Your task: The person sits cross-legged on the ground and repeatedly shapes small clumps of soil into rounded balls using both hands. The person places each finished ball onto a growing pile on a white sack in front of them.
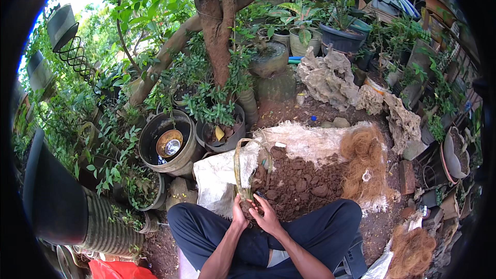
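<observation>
My left hand [239, 212] and my right hand [268, 217] are cupped around a ball of brown soil [247, 207] in front of my crossed legs. Out of the top of the ball rises a plant with long, strap-like leaves [237, 164], which arch over and droop to the right. My left palm supports the ball from the left. The right fingers and thumb press on its right side. Parts of the ball are hidden by my fingers. Just beyond my right hand lies a heap of loose, clumpy soil [300, 182] on a white woven sack [310, 143].
Brown fibre [364, 162] with a white ring of string [366, 175] covers the sack's right end. More fibre [412, 252] lies at lower right. A large pot [190, 162] holding a bowl [164, 141] and a planted pot [224, 139] stand ahead left. Rough rocks [329, 77] and a tree trunk [215, 38] rise beyond.
</observation>
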Tool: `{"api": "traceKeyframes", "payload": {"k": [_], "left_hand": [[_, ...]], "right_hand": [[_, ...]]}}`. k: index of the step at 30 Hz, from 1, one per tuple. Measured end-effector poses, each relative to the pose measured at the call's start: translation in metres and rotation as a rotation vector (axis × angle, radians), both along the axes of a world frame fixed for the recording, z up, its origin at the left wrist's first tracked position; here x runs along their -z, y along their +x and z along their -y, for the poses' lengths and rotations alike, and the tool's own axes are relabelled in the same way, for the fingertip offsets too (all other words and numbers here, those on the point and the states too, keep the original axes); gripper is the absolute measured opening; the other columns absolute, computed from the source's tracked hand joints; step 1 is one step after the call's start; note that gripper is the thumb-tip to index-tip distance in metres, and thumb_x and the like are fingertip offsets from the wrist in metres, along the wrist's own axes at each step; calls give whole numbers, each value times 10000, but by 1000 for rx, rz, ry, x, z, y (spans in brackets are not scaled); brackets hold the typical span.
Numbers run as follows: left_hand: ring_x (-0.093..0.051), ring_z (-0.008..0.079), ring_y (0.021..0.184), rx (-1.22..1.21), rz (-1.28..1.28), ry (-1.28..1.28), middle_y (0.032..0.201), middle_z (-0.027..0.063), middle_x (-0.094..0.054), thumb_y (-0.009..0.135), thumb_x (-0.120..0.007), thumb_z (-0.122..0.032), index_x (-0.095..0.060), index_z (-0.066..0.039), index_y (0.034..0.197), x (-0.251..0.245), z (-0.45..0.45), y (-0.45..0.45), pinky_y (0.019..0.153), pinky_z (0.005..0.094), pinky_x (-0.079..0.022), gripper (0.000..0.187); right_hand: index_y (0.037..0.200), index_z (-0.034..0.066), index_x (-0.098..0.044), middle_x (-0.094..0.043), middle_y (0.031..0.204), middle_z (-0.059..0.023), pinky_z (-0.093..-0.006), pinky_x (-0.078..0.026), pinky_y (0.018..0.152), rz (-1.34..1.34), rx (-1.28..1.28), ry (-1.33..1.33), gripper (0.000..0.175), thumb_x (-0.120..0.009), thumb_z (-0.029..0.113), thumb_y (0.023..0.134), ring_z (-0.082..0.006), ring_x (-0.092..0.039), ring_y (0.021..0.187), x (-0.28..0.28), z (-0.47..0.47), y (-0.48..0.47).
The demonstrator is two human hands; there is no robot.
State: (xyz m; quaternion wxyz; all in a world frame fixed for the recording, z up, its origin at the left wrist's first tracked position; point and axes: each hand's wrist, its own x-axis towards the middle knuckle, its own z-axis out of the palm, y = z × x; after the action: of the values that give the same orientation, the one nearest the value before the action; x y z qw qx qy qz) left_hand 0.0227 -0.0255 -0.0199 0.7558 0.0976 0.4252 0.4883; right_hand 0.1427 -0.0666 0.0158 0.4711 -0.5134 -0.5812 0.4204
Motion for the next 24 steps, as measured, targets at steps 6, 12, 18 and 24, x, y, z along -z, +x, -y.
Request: {"api": "traceKeyframes", "payload": {"k": [6, 12, 18, 24], "left_hand": [[-617, 240, 784, 90, -190, 137, 865, 120, -624, 925, -336, -549, -566, -11, 988, 10, 5, 6, 756, 359, -515, 589], [-415, 303, 1257, 464, -870, 783, 1353, 224, -421, 902, -505, -379, -312, 10, 1385, -13, 24, 17, 1033, 345, -323, 649], [-212, 347, 1366, 534, -1179, 1228, 1459, 221, -241, 874, -504, -442, -245, -21, 1422, -44, 31, 17, 1118, 443, -132, 738], [-124, 360, 1388, 493, -1254, 1295, 1484, 253, -118, 850, -508, -494, -220, -31, 1431, -47, 34, 22, 1116, 499, -68, 796]], "right_hand": [[1341, 9, -394, -491, 1267, -129, -315, -408, 935, -421, -29, -333, 585, -603, 301, 879, -205, -494, 1139, 18, -7, -4], [1201, 131, -549, -608, 975, -13, -294, -484, 744, -913, 162, -570, 329, -533, 296, 916, -111, -585, 867, 23, -12, 19], [1150, 118, -573, -636, 1013, -49, -363, -495, 820, -1174, 209, -658, 435, -438, 462, 920, -181, -616, 905, 26, -13, 26], [1154, 107, -570, -641, 1055, -60, -379, -491, 857, -1234, 209, -651, 488, -355, 486, 933, -211, -624, 935, 13, -12, 24]]}}
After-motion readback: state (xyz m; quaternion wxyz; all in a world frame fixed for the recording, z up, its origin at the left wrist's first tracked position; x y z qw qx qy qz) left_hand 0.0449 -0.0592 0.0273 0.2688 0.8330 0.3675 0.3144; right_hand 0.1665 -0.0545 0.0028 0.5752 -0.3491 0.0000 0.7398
